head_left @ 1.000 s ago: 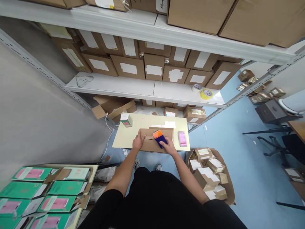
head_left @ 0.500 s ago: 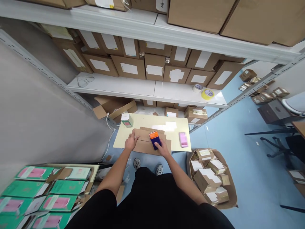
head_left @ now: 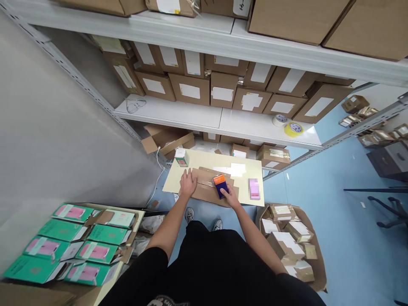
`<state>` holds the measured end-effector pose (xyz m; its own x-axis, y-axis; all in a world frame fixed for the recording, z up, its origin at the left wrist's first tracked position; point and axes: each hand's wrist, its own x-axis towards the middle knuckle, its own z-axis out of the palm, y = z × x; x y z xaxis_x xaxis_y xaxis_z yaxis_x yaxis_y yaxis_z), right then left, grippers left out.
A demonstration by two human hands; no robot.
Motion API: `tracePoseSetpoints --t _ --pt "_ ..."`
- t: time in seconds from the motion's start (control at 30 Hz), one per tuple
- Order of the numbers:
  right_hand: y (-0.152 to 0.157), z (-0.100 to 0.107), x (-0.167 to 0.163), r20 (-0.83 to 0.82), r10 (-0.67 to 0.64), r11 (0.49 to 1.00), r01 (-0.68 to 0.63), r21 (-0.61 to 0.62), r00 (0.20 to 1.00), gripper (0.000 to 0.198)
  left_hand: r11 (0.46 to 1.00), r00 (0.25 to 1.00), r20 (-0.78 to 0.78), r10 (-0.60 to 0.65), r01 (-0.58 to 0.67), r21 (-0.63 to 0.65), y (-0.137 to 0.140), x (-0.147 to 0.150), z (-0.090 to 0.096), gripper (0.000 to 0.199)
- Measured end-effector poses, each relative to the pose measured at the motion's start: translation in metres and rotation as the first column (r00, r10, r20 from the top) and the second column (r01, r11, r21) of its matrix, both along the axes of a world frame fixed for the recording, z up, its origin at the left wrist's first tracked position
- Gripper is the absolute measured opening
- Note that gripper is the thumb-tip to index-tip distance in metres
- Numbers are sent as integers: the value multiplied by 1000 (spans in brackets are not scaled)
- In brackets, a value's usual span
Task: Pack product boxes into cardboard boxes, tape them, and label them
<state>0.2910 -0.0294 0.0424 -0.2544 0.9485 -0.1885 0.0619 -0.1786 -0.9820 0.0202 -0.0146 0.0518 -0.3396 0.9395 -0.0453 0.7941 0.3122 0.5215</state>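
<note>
On the cream tabletop [head_left: 210,158] lies a flattened cardboard box [head_left: 207,193] with its flaps folded out. My left hand [head_left: 188,183] rests at its left end, fingers spread and stretched forward, holding nothing. A small dark-blue and orange box [head_left: 220,186] is in my right hand [head_left: 230,196], gripped at its lower right corner over the cardboard. A white and green carton [head_left: 182,157] stands at the table's back left. Toward the right edge lies a pink item [head_left: 254,189], blurred out, and white paper [head_left: 238,169] lies behind the cardboard.
A shelf [head_left: 197,117] behind the table carries labelled brown boxes, with a white tape roll [head_left: 279,120] and a yellow tape roll [head_left: 293,129] near its right end. Packed parcels fill a large carton [head_left: 318,255] at right. Green boxes [head_left: 60,229] stand at lower left.
My left hand has shifted from gripping the cardboard's left end to lying spread there. The dark-blue and orange box stays in my right hand. The whole view has swung left.
</note>
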Motion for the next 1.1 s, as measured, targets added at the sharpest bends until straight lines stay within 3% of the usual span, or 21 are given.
tracePoseSetpoints --t 0.1,0.23,0.3,0.37,0.5,0.67,0.8,0.93,1.1 --pt "0 -2 1 -7 -3 1000 3 4 1000 48 971 979 49 -199 189 149 1 12 30 66" --pt "1 -4 2 -5 5 1000 -6 -3 1000 45 820 824 117 -554 517 246 1 35 68 70" --pt "2 -5 1 -7 7 1000 -7 12 1000 45 778 779 132 -613 565 277 2 43 79 69" --pt "2 -6 0 -12 6 1000 -6 25 1000 46 774 776 151 -612 549 316 4 49 85 56" --pt "0 -3 0 2 23 999 -24 29 1000 46 822 795 287 -534 409 396 6 53 88 27" --pt "2 12 1 103 90 993 -97 71 991 46 925 820 515 -251 46 378 6 48 85 32" --pt "12 29 -2 245 178 967 -215 134 953 49 965 844 534 -58 -89 246 13 24 79 31" --pt "28 45 -16 498 215 923 -342 178 840 54 986 914 403 51 -111 127 14 -11 64 28" --pt "45 59 -48 780 231 899 -435 59 582 67 981 919 352 181 -195 5 -1 -43 35 27"
